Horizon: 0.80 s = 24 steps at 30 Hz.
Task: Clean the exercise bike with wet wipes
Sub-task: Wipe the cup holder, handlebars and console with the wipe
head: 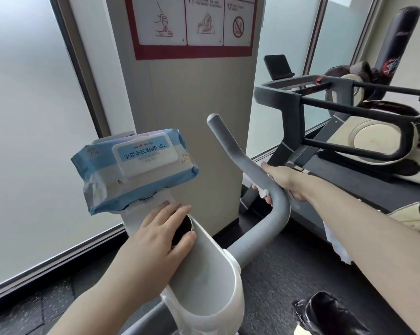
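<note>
Up front, right hand (280, 182) fingers grasp a white wipe (262, 191) round the grey handlebar (243, 160); left hand (155, 240) fingers lie released.

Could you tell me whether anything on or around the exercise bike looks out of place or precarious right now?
The wet wipes pack sits tilted on the bike's small white console holder, overhanging it on both sides, so it might slip. Otherwise the right hand grips the grey handlebar with a wipe, and the left hand rests on the white housing.
</note>
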Available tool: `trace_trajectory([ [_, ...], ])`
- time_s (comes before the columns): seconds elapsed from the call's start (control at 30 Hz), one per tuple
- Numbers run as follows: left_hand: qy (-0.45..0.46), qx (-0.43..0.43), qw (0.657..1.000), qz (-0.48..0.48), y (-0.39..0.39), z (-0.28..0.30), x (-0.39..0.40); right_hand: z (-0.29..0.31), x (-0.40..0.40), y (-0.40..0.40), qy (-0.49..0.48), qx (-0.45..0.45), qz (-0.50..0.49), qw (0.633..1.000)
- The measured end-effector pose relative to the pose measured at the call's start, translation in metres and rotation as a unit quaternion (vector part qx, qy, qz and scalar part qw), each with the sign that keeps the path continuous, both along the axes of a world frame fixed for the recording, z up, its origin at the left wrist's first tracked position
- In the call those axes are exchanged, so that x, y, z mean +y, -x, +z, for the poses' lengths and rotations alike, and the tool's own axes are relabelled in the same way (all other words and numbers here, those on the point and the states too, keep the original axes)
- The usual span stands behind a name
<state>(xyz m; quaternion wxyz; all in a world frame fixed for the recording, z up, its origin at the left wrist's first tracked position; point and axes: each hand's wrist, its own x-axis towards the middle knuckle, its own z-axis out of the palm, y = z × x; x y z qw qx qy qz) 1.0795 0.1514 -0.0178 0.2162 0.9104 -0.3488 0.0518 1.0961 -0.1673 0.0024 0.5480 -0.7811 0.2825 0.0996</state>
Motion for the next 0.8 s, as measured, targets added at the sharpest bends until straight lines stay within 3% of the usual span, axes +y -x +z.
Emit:
trace_trajectory([
  [0.03, -0.004, -0.004, 1.000, 0.003, 0.000, 0.000, 0.000, 0.003, 0.007, -0.002, 0.120, -0.011, -0.005, 0.993],
  [0.1, -0.012, -0.008, 1.000, 0.005, 0.000, 0.000, 0.000, 0.007, 0.029, -0.010, 0.350, -0.079, 0.028, 0.933],
  [0.13, -0.016, -0.009, 1.000, 0.004, 0.001, 0.000, 0.001, 0.007, 0.040, -0.013, 0.397, -0.130, 0.060, 0.906],
  [0.2, -0.022, -0.007, 1.000, 0.000, 0.000, 0.000, 0.003, 0.002, 0.045, -0.015, 0.418, -0.183, 0.115, 0.882],
  [0.33, -0.016, 0.005, 1.000, -0.006, 0.002, 0.001, 0.004, -0.019, 0.013, 0.003, 0.472, -0.170, 0.237, 0.832],
  [0.47, -0.014, 0.003, 1.000, -0.010, 0.002, 0.000, 0.006, -0.020, -0.006, 0.044, 0.432, -0.119, 0.262, 0.855],
  [0.53, -0.024, 0.000, 1.000, -0.014, 0.002, 0.000, 0.008, -0.016, -0.001, 0.053, 0.469, -0.095, 0.282, 0.831],
  [0.6, -0.026, -0.004, 1.000, -0.013, 0.003, 0.001, 0.009, -0.012, 0.007, 0.044, 0.498, -0.097, 0.261, 0.821],
  [0.7, -0.021, -0.004, 1.000, -0.012, 0.004, 0.001, 0.008, -0.006, 0.016, 0.010, 0.495, -0.087, 0.190, 0.844],
  [0.8, -0.013, -0.004, 1.000, -0.011, 0.005, 0.001, 0.008, -0.001, 0.032, -0.027, 0.514, -0.091, 0.131, 0.843],
])
